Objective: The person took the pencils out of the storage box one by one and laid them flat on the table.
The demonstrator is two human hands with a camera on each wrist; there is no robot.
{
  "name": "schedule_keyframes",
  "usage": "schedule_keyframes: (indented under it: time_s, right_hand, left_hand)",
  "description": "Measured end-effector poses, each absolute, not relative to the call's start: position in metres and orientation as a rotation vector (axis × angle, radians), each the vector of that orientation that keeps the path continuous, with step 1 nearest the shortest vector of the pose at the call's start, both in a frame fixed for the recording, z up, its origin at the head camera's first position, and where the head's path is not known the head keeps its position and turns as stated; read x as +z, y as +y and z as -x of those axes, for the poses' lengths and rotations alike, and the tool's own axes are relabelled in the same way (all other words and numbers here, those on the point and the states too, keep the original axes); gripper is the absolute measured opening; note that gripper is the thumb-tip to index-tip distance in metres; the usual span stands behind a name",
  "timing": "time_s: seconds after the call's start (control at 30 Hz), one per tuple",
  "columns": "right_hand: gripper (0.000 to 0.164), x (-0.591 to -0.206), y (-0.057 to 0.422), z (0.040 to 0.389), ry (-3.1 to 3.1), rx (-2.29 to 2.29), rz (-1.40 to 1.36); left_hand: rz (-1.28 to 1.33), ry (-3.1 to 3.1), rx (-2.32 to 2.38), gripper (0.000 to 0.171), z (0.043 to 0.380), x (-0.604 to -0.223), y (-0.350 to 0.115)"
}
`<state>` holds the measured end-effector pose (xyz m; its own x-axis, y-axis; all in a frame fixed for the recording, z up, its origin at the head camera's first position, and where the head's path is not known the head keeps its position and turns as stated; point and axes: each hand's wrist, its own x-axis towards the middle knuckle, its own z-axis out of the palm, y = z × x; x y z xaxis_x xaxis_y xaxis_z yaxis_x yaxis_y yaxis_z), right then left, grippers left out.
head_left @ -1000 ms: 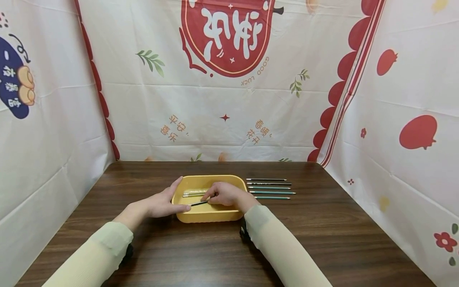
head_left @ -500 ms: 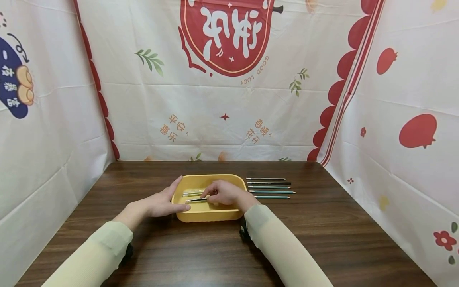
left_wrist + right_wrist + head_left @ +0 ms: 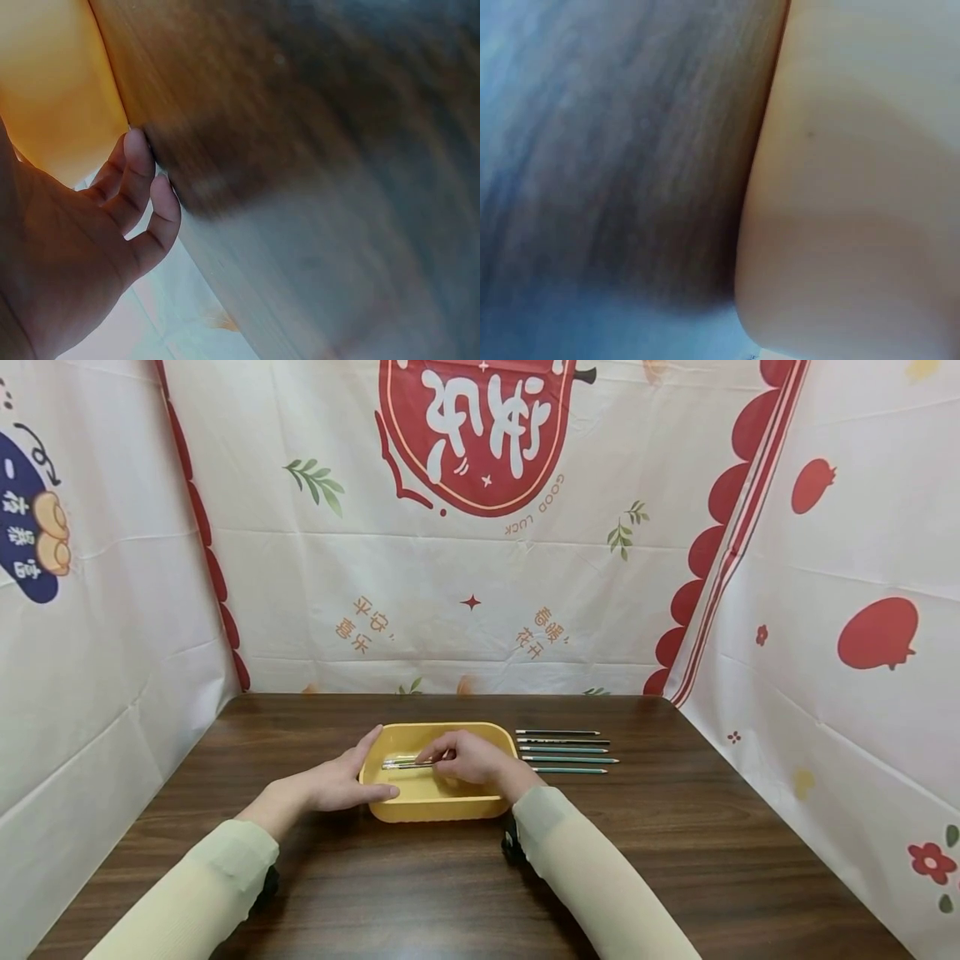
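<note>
A yellow plastic bin (image 3: 438,811) stands on the brown table. My left hand (image 3: 340,783) holds its left end, the thumb along the front rim and the other fingers at the left side. In the left wrist view, fingers of the left hand (image 3: 79,240) bend against the bin's outer wall. Inside the bin, my right hand (image 3: 474,757) pinches a dark pencil (image 3: 412,766), which lies alongside at least one other pencil near the back wall. Fingertips partly hide these pencils. The right wrist view shows only the bin's outer wall (image 3: 840,225) and blurred table, no hand.
Right of the bin, several pencils lie in a row on the table, among them a black pencil (image 3: 557,732) at the back and a teal pencil (image 3: 570,770) nearest me. Printed white cloth (image 3: 480,568) hangs behind the table and along both sides.
My right hand has moved the dark pencil from the front of the bin back beside the other pencils, turning it roughly parallel to them. The left hand stays at the bin's left end.
</note>
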<state>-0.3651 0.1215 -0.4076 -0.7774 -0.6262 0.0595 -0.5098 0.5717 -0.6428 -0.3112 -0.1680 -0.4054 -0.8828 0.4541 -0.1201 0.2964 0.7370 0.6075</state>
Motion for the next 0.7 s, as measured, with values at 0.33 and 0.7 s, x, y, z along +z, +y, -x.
schedule_keyframes:
  time_s: [0.33,0.7]
  right_hand:
    - [0.028,-0.4,0.119,0.366,2.679,-1.018,0.996]
    - [0.027,-0.378,0.129,0.361,2.732,-1.038,0.963]
  left_hand:
    - [-0.579,2.686,0.864,0.128,0.313,-0.404,-0.169]
    - [-0.562,2.675,0.869,0.129,0.31,-0.403,-0.168]
